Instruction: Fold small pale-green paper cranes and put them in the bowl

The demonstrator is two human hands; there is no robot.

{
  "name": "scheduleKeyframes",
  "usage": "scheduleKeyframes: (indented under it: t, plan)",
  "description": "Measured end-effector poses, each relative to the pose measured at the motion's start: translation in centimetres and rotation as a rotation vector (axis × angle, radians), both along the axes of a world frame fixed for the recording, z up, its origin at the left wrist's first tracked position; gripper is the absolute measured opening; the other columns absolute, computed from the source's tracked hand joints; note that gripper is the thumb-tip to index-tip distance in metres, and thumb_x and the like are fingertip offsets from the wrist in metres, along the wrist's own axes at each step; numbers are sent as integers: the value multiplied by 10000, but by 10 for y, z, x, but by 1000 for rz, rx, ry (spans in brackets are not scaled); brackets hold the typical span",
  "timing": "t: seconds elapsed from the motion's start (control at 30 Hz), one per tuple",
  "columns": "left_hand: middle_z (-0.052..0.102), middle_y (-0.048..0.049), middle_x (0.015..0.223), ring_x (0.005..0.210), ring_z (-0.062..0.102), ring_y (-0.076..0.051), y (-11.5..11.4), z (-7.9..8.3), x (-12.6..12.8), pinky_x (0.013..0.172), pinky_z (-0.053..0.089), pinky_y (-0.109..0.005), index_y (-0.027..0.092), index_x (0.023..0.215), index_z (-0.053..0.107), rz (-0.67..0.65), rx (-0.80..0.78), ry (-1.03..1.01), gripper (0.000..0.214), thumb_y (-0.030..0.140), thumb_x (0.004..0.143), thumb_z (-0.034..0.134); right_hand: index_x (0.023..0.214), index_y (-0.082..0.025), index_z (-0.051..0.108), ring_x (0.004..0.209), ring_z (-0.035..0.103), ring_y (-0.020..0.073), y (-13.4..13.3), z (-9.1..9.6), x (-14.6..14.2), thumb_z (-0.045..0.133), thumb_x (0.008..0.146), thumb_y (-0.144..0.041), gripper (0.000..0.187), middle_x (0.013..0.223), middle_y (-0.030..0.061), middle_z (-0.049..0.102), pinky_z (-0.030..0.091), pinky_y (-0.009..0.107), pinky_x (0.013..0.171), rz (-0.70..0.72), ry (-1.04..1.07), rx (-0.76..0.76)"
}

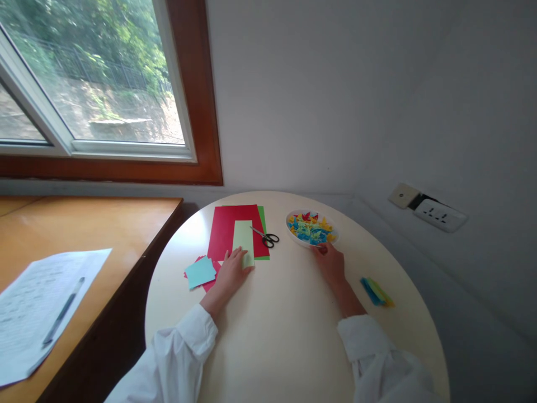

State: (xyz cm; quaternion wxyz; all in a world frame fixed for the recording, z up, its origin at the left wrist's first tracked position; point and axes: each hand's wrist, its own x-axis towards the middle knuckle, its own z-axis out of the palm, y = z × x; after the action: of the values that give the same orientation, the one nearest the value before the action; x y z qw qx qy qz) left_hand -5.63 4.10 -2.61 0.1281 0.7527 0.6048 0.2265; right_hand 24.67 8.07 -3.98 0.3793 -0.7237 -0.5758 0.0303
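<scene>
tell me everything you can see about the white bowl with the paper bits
The white bowl is round, shallow and upright on the cream round table, right of the black scissors. It is heaped with small paper pieces in yellow, blue, red and green. The right hand touches its near rim with its fingertips; whether they grip it is unclear.

This looks like a plain study or spare room in a home or small office, set up for paper craft. A round cream bench [293, 324] stands in a corner of bare white walls, beside a window [84, 78] with a reddish wooden frame that looks out on trees and a slope. Wall sockets [444, 215] sit low on the right. A wooden desk [84, 229] alongside carries printed sheets [37, 302] and a pen [62, 311]. Red card [229, 226], scissors [267, 237] and a bowl [298, 240] of coloured paper scraps lie on the bench.
</scene>
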Motion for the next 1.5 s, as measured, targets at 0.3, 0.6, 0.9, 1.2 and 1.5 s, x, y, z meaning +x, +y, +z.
scheduleKeyframes:
  t: [0.3, 0.6, 0.9, 1.2, 1.5]
  plan:
    - [521, -156, 1268, 1212, 459, -260, 0, 0, -1, 1060, 281, -446, 126, 1168, 503, 28, 25, -2, 370, 278, 831, 499, 802, -161, 623, 661, 629, 219, -2, 2, -1, 505, 706, -514, 384, 684, 76, 688, 458, 337, 695, 7, 33, 9]
    - [500, -151, 1238, 1185, 457, -270, -3, -5, 1, 982, 378, -418, 142, 1124, 524, 42, 56, -79, 354, 279, 798, 547, 807, -169, 623, 692, 640, 228, -3, 4, -1, 509, 703, -491, 357, 699, 69, 693, 456, 345, 717, -5, 12, -24]
    - [572, -88, 1016, 968, 551, -205, -6, 1, 1, 837, 440, -376, 184, 848, 508, 52, 112, -128, 111, 137, 833, 409, 838, -170, 627, 707, 648, 236, -4, 5, -2, 500, 712, -507, 382, 694, 68, 693, 455, 344, 714, -6, 8, -19]
    - [633, -101, 911, 820, 619, -216, -4, 13, -5, 690, 463, -346, 181, 926, 474, 243, 204, -267, 170, 197, 892, 308, 867, -163, 621, 702, 648, 231, -5, 2, -1, 481, 731, -503, 392, 715, 76, 695, 455, 337, 709, 9, -21, -7]
    - [648, -83, 836, 724, 627, -205, -5, 24, -24, 593, 441, -306, 204, 882, 466, 359, 321, -228, 182, 255, 903, 293, 995, -174, 608, 713, 651, 216, -9, -1, 1, 453, 788, -445, 374, 709, 50, 696, 457, 326, 725, 63, -2, -21]
